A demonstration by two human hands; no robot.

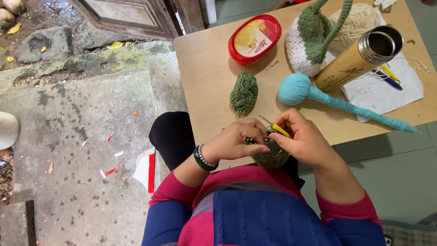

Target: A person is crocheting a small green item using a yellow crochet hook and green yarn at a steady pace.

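Both my hands meet over my lap at the near edge of a low wooden table (pixel 209 68). My left hand (pixel 236 140) grips a dark green crocheted piece (pixel 272 157), rounded like a small ball or cup. My right hand (pixel 302 139) holds a yellow-handled crochet hook (pixel 275 127) whose metal tip points up and left above the piece. A strand runs toward a skein of green yarn (pixel 244 92) lying on the table just beyond my fingers. A beaded bracelet and a green bangle circle my left wrist.
On the table lie a teal crocheted ball with a long tail (pixel 298 89), a red-rimmed oval tub (pixel 254 38), a white and green crocheted piece (pixel 309 41), a cream yarn ball (pixel 357 23), a bamboo flask with a steel mouth (pixel 359 59), paper with pens (pixel 387 86). Rough stone ground lies left.
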